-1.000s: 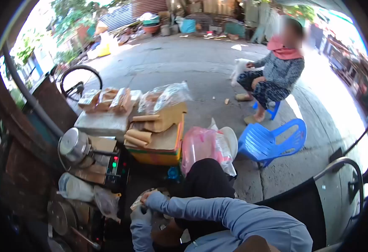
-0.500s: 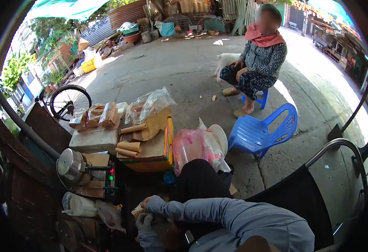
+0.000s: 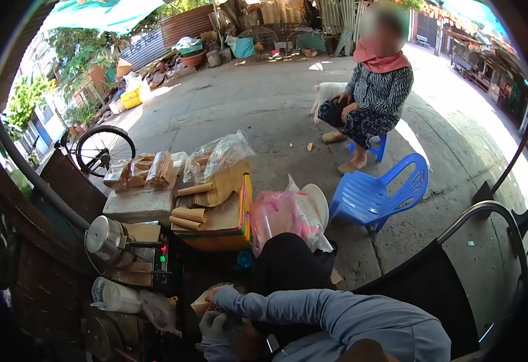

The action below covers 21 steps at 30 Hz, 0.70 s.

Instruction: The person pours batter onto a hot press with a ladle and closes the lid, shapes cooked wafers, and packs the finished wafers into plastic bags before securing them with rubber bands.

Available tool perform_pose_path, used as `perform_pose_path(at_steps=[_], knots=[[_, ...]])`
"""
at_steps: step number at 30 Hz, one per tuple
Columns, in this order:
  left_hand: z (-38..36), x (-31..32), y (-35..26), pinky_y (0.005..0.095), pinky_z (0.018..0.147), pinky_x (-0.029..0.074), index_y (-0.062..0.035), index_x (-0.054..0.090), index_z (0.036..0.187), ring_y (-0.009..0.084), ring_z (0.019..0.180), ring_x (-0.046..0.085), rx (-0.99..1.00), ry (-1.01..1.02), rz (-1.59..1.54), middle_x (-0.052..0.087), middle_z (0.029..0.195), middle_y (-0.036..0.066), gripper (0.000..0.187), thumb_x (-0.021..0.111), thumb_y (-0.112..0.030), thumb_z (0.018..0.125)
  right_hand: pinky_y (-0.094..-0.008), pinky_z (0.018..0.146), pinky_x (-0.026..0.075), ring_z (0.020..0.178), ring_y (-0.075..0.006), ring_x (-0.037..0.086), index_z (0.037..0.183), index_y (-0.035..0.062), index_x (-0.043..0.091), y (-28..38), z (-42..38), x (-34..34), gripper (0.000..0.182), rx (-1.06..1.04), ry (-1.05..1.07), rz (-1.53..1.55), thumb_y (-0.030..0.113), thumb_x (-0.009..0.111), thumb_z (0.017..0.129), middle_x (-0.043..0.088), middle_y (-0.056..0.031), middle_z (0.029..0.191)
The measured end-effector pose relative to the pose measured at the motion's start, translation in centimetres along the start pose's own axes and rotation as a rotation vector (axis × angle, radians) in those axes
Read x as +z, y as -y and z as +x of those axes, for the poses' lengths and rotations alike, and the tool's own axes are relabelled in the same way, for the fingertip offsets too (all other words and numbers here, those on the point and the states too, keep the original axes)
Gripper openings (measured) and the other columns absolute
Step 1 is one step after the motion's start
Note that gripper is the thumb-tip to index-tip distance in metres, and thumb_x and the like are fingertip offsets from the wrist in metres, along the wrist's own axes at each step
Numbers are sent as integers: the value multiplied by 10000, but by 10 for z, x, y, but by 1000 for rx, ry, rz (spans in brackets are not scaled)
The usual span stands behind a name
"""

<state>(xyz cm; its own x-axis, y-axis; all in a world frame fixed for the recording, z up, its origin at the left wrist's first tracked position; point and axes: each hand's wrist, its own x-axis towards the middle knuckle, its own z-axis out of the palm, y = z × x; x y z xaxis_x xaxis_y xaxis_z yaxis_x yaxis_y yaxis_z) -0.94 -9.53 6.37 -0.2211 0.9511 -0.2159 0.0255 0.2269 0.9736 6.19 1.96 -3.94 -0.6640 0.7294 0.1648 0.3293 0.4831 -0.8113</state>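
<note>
At the bottom centre, my right hand (image 3: 217,295) reaches in from the right in a blue-grey sleeve, its fingers closed on a small light-brown packet (image 3: 201,303). Just below it is my left hand (image 3: 213,326) in a pale glove, its fingers curled in close to the packet; what they grip, if anything, is hidden. A clear plastic bag (image 3: 160,311) and a white plastic jug (image 3: 116,295) lie to the left of my hands. Above them is a metal pot (image 3: 103,235) beside a cooker panel with red and green lights.
A box (image 3: 218,241) bears brown paper rolls (image 3: 188,216); wrapped packets (image 3: 143,169) lie on a pale block. A pink bag (image 3: 273,217) stands beside my dark-clothed knee. Beyond are a blue chair (image 3: 372,196), a seated person (image 3: 375,96), a white animal (image 3: 330,93) and a wheel (image 3: 104,149).
The view has shifted slightly, so most things appear a little lower and further right. More of the packet shows beside my right hand.
</note>
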Motion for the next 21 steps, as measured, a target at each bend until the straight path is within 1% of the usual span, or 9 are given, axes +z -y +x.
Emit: perform_pose_path(at_steps=[1, 4, 6, 9, 14, 15, 18, 20, 21], knots=[[1, 0, 8, 249, 529, 406, -9, 537, 691, 95, 567, 478, 60, -37, 130, 527, 617, 24, 105, 564, -108, 711, -329, 619, 494, 723, -236, 607, 870, 118, 639, -9, 1, 13, 161, -3, -36, 164, 182, 595, 729, 633, -65, 833], [3, -4, 11, 251, 536, 407, 9, 538, 696, 107, 568, 483, 16, -96, 77, 537, 625, 39, 89, 557, -77, 697, -288, 597, 488, 680, -183, 598, 862, 52, 633, -66, 4, 71, 138, 10, -150, 670, 127, 610, 749, 631, -78, 799], [5, -7, 18, 253, 533, 411, 11, 536, 689, 110, 562, 486, -30, -94, -12, 540, 622, 47, 89, 558, -75, 696, -260, 582, 485, 652, -148, 591, 857, 8, 629, -69, 3, 74, 126, 17, -228, 1004, 91, 620, 762, 630, -87, 776], [4, -7, 19, 256, 535, 418, 13, 535, 686, 114, 557, 492, -80, -114, -88, 546, 621, 57, 87, 558, -70, 695, -278, 626, 484, 714, -171, 588, 889, 48, 624, -27, -7, 31, 151, 10, -13, 291, 124, 605, 759, 625, -74, 825], [7, -6, 29, 255, 508, 422, 4, 530, 688, 121, 512, 493, -59, -239, 37, 550, 611, 67, 86, 572, -71, 699, -307, 701, 483, 819, -209, 581, 941, 115, 616, 34, 2, -6, 201, 27, 247, -222, 178, 578, 754, 616, -52, 906], [10, -8, 39, 255, 501, 424, 2, 529, 690, 123, 502, 494, -30, -270, 110, 548, 606, 67, 89, 576, -73, 700, -330, 756, 484, 903, -245, 582, 989, 148, 608, 26, 9, 1, 252, 16, 350, -389, 200, 548, 750, 611, -52, 981], [8, -9, 45, 258, 489, 428, 0, 527, 691, 125, 489, 498, 156, -184, 178, 541, 594, 62, 99, 588, -78, 700, -322, 737, 491, 880, -245, 593, 971, 135, 617, 8, 1, 17, 250, -175, 5, -427, 208, 569, 737, 621, -50, 967], [1, -12, 33, 259, 492, 430, 1, 527, 687, 126, 501, 505, 89, -42, 21, 539, 593, 57, 108, 597, -81, 694, -318, 717, 491, 852, -238, 595, 965, 134, 614, 5, -3, 13, 243, -20, 42, -251, 207, 577, 736, 620, -49, 941], [-4, -10, 10, 259, 498, 430, 2, 528, 683, 125, 516, 509, -53, 41, -134, 539, 596, 54, 112, 601, -82, 690, -316, 706, 491, 838, -235, 596, 962, 134, 612, 7, -6, 5, 240, 60, 61, -178, 207, 580, 735, 620, -49, 928]])
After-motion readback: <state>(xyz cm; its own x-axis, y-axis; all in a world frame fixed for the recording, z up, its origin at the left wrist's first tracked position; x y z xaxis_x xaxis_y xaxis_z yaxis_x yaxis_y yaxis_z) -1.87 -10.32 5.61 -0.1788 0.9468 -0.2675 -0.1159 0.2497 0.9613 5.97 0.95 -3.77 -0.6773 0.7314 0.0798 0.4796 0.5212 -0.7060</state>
